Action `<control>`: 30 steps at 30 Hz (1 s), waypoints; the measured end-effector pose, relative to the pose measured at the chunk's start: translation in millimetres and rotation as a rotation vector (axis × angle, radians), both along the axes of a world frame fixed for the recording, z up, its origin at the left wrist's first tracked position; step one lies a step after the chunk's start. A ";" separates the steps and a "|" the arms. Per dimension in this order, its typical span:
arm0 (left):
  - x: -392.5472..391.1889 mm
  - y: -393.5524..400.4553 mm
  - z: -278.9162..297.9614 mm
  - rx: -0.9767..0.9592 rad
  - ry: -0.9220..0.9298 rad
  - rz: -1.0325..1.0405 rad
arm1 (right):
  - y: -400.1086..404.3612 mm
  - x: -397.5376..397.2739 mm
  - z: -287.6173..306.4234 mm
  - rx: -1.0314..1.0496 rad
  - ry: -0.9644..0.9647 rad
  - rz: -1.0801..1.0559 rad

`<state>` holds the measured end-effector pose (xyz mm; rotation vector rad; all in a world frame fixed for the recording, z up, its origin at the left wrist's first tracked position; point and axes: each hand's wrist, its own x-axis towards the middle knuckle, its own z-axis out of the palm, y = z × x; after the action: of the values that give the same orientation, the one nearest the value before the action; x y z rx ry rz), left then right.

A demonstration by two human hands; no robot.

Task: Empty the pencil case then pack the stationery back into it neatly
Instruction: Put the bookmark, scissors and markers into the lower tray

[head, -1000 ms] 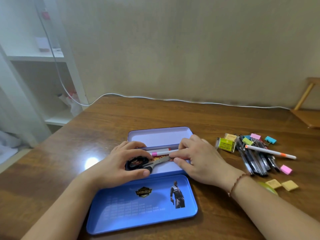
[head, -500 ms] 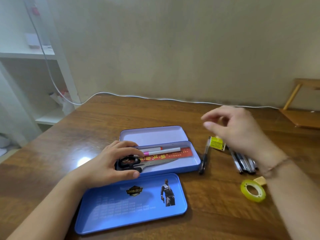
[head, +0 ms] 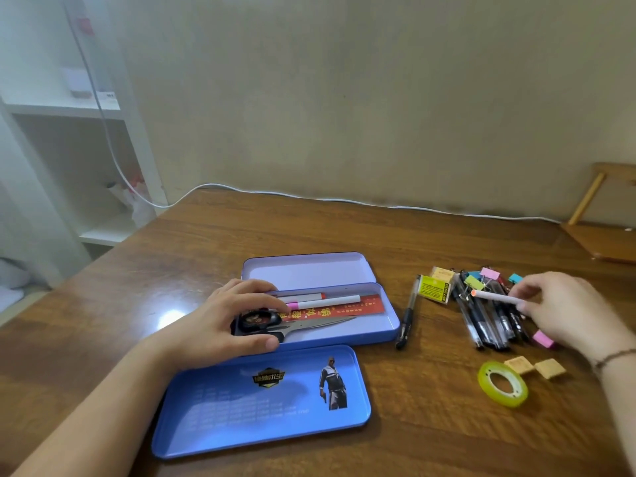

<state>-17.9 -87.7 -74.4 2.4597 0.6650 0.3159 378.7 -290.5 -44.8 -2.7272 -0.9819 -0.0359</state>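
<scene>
The blue tin pencil case [head: 389, 333] lies open on the wooden table, its printed lid [head: 261, 401] flat in front. Inside lie black-handled scissors [head: 309, 327], a red ruler [head: 344, 308] and a white pen with a pink band [head: 327, 302]. My left hand [head: 227, 325] grips the case's left end, fingers curled over the scissor handles. My right hand [head: 564, 311] pinches a white pen with an orange tip [head: 495, 297] above the heap of black pens [head: 488, 318] to the right.
A lone black pen [head: 407, 315] lies just right of the case. Coloured binder clips [head: 481, 277], a yellow packet [head: 435, 289], a pink eraser [head: 543, 339], two tan erasers [head: 537, 367] and a yellow-green tape roll [head: 502, 383] surround the heap. A white cable [head: 309, 197] runs along the wall.
My right hand left the case, swung right over the pen heap and picked up the white orange-tipped pen. My left hand stayed on the case's left end.
</scene>
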 end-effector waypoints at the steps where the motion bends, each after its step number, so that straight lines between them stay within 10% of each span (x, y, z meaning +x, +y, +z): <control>1: 0.1 -0.1 0.6 -0.006 0.001 0.000 | -1.7 -0.6 1.5 0.036 -0.008 0.019; 11: -1.2 -2.9 2.8 -0.011 -0.015 0.043 | 38.7 -129.1 15.3 0.230 -0.143 0.817; 30: -1.3 2.5 -1.0 0.055 0.004 -0.026 | 95.2 -168.1 -7.7 0.210 -0.068 0.813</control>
<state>-19.2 -85.2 -75.3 2.5196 0.6338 0.3237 210.6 -195.2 -52.5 -1.9768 -1.8956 -0.0798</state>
